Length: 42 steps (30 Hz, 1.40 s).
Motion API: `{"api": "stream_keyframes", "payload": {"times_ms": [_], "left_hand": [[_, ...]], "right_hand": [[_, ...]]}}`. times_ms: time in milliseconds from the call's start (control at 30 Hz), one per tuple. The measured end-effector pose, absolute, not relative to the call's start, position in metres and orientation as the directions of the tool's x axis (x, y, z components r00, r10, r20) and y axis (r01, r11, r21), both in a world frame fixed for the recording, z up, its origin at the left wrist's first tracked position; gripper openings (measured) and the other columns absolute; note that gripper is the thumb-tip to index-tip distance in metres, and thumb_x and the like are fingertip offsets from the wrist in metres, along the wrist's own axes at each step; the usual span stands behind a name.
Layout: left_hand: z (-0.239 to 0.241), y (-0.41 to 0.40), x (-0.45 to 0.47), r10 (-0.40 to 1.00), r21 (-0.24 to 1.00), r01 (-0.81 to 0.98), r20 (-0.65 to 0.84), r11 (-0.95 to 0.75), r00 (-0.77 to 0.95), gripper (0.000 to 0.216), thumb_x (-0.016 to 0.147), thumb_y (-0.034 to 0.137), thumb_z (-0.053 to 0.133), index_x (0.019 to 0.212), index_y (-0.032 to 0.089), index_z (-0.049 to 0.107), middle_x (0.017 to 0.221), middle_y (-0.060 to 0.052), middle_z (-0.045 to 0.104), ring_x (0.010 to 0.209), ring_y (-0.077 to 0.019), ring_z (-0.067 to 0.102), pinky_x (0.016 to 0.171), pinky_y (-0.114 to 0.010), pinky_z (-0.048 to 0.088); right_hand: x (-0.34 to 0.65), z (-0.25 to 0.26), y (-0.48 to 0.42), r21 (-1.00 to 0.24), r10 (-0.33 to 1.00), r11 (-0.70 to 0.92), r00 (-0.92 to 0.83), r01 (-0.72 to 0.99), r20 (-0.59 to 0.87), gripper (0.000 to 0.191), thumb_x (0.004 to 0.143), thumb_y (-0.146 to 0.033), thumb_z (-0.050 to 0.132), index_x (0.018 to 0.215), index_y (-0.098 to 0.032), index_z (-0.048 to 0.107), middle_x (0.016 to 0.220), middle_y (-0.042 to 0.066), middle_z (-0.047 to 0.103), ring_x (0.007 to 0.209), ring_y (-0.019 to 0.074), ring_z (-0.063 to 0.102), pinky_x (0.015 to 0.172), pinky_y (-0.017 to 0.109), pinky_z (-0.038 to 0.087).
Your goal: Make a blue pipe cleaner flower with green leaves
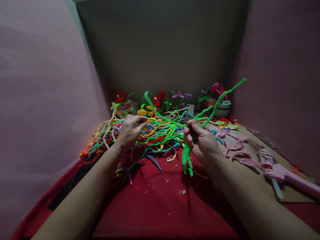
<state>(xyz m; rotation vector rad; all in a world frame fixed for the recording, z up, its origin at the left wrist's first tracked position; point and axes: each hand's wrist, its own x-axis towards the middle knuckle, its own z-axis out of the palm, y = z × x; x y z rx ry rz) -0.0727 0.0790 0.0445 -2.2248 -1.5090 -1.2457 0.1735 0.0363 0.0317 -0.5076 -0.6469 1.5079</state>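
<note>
Bright green pipe cleaners point(187, 156) are gripped in my right hand point(203, 141), its thumb pressed against the curled fingers. Long green ends spread out above that hand to the left and right, and a folded bunch hangs below it. My left hand point(131, 130) hovers at the left side of a heap of many-coloured pipe cleaners point(160, 131). Its thumb and forefinger are slightly apart, with nothing visible between them. The other fingers of that hand are partly hidden.
A pink glue gun point(277, 171) with a glue stick lies on cardboard point(297, 196) at the right, beside pink pipe-cleaner shapes point(237, 148). Pipe-cleaner flowers point(158, 97) and a jar point(223, 108) stand behind. White scraps dot the red cloth point(150, 213); walls enclose the sides and back.
</note>
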Motion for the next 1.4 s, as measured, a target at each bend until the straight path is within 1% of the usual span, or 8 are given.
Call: {"api": "stream_keyframes", "payload": {"times_ms": [67, 133, 267, 467, 833, 1167, 1267, 1400], "left_hand": [[0.056, 0.060, -0.053, 0.849, 0.591, 0.663, 0.511, -0.459, 0.132, 0.021, 0.073, 0.031, 0.061, 0.088, 0.017, 0.067, 0.075, -0.003, 0.064, 0.071, -0.0164, 0.055, 0.066, -0.028, 0.043], [0.061, 0.042, -0.033, 0.941, 0.814, 0.484, 0.212, -0.320, 0.265, 0.023, 0.069, 0.033, 0.066, 0.084, 0.016, 0.068, 0.067, -0.001, 0.063, 0.060, -0.0138, 0.055, 0.058, -0.025, 0.042], [0.056, 0.021, -0.010, 0.955, 0.975, 0.102, 0.169, -0.198, 0.242, 0.025, 0.071, 0.030, 0.067, 0.090, 0.016, 0.067, 0.060, 0.001, 0.059, 0.051, -0.0089, 0.052, 0.052, -0.021, 0.041], [0.043, 0.025, -0.008, 0.975, 0.960, -0.193, 0.215, -0.202, 0.052, 0.017, 0.066, 0.025, 0.072, 0.079, 0.014, 0.067, 0.065, 0.000, 0.063, 0.052, -0.0067, 0.054, 0.055, -0.020, 0.045], [0.050, 0.020, -0.013, 0.988, 0.972, -0.180, 0.154, -0.151, 0.004, 0.015, 0.067, 0.022, 0.071, 0.065, 0.009, 0.062, 0.047, 0.001, 0.056, 0.039, -0.0057, 0.048, 0.039, -0.016, 0.037], [0.047, 0.032, -0.018, 0.992, 0.848, -0.523, 0.029, -0.088, -0.120, 0.021, 0.081, 0.003, 0.050, 0.062, 0.011, 0.056, 0.049, 0.002, 0.055, 0.039, -0.0048, 0.050, 0.035, -0.012, 0.039], [0.047, 0.033, -0.016, 0.980, 0.827, -0.543, 0.050, -0.148, -0.191, 0.024, 0.082, 0.003, 0.048, 0.061, 0.012, 0.055, 0.048, 0.002, 0.053, 0.039, -0.0043, 0.050, 0.035, -0.011, 0.038], [0.047, 0.031, -0.014, 0.977, 0.831, -0.527, 0.083, -0.177, -0.198, 0.019, 0.080, 0.006, 0.055, 0.062, 0.013, 0.057, 0.050, 0.003, 0.054, 0.039, -0.0049, 0.051, 0.035, -0.012, 0.039]], "right_hand": [[0.168, 0.029, 0.034, -0.666, 0.993, -0.035, -0.103, -0.745, 0.064, 0.012, 0.077, -0.026, 0.060, 0.071, -0.015, 0.059, 0.051, -0.002, 0.057, 0.036, 0.0045, 0.044, 0.034, 0.014, 0.028], [0.165, 0.027, 0.030, -0.658, 0.987, -0.067, -0.145, -0.750, 0.065, 0.012, 0.076, -0.025, 0.061, 0.071, -0.015, 0.059, 0.051, -0.002, 0.057, 0.037, 0.0045, 0.044, 0.034, 0.014, 0.027], [0.159, 0.023, 0.026, -0.656, 0.975, -0.126, -0.216, -0.744, 0.057, 0.012, 0.076, -0.024, 0.060, 0.070, -0.013, 0.058, 0.050, -0.001, 0.057, 0.035, 0.0042, 0.043, 0.033, 0.014, 0.024], [0.154, 0.016, 0.025, -0.651, 0.966, -0.151, -0.250, -0.744, 0.062, 0.011, 0.071, -0.023, 0.063, 0.072, -0.013, 0.059, 0.051, -0.002, 0.057, 0.035, 0.0046, 0.043, 0.031, 0.014, 0.024], [0.161, 0.021, 0.027, -0.636, 0.985, -0.110, -0.171, -0.764, 0.034, 0.012, 0.074, -0.027, 0.064, 0.077, -0.015, 0.060, 0.052, -0.005, 0.052, 0.037, 0.0032, 0.041, 0.033, 0.014, 0.024], [0.162, 0.027, 0.028, -0.576, 0.997, -0.067, -0.073, -0.815, -0.013, 0.006, 0.075, -0.021, 0.062, 0.075, -0.015, 0.061, 0.065, -0.002, 0.058, 0.047, 0.0048, 0.048, 0.033, 0.012, 0.025], [0.162, 0.026, 0.028, -0.571, 0.994, -0.098, -0.111, -0.815, -0.012, 0.006, 0.075, -0.020, 0.061, 0.072, -0.015, 0.061, 0.073, 0.000, 0.062, 0.045, 0.0039, 0.045, 0.032, 0.013, 0.025], [0.163, 0.025, 0.029, -0.563, 0.993, -0.116, -0.107, -0.818, -0.050, 0.007, 0.075, -0.022, 0.060, 0.072, -0.016, 0.059, 0.069, -0.002, 0.061, 0.042, 0.0043, 0.043, 0.032, 0.013, 0.025]]}}
